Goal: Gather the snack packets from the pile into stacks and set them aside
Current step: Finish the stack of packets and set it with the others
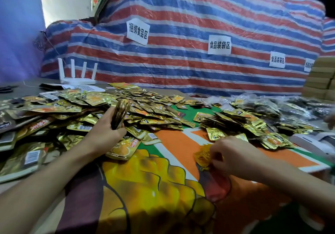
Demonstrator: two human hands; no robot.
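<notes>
A big pile of gold snack packets [76, 110] covers the left and far side of the table. My left hand [108, 125] grips an upright stack of packets [120, 113] above the pile's near edge. My right hand [230, 154] reaches into a clump of yellow rubber bands [203, 155] lying on the printed sheet, fingers pinching at them. A second heap of gold packets [244, 123] lies to the right, just beyond my right hand.
A colourful printed sheet [163, 179] covers the table in front of me. A white router [78, 77] stands at the back left. A striped tarpaulin [181, 16] with paper labels rises behind the table. Clear bags of dark packets [290, 106] lie at the far right.
</notes>
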